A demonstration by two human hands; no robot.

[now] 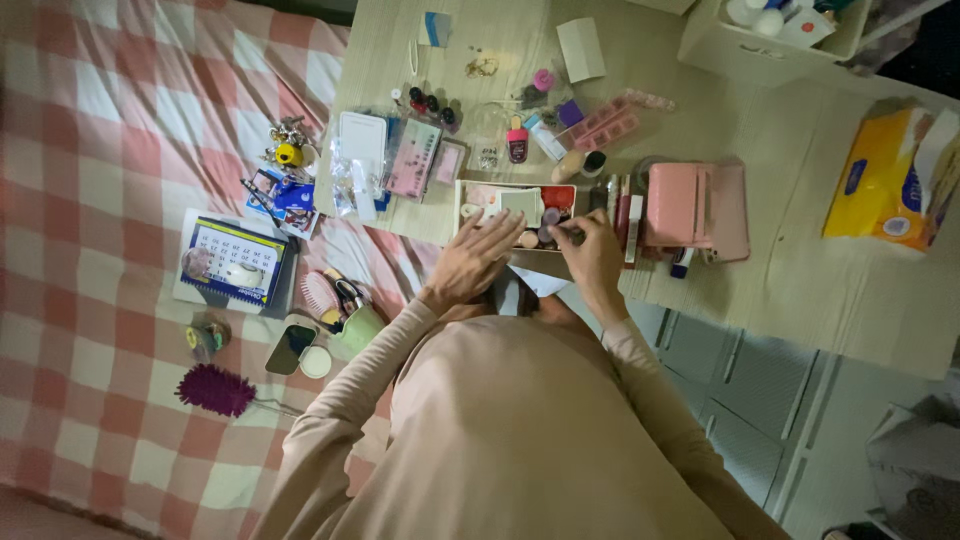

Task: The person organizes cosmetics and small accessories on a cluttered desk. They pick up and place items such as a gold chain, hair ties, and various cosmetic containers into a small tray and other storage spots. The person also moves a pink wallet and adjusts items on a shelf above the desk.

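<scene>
A: Head view, dim light. Left hand (475,258) lies flat, fingers spread, on the near-left corner of the open tray (480,190); it grips nothing. Right hand (592,252) is at the tray's near-right corner, fingertips pressed together on something small and dark. I cannot tell what the item is.

B: Where does the tray sit?

A: On the table (800,270), at its near edge, at 12 o'clock from the person's chest. It holds small round pots and a pale card. At 3 o'clock from the tray, just beside it, stands a pink case (690,205). At 9 o'clock lie clear packets and a white box (362,140). A yellow pack (880,180) lies well apart, far at 3 o'clock.

B: And off the table?

A: A checked bed cover (100,200) at 9 o'clock carries a calendar (232,262), a hairbrush (320,292) and a purple duster (215,390).

B: Advice on handling?

A: Judgement only: keep the left palm down so the tray cannot slide off the edge. Keep the pinch low over the tray, so a dropped piece lands inside. Better light would help.
</scene>
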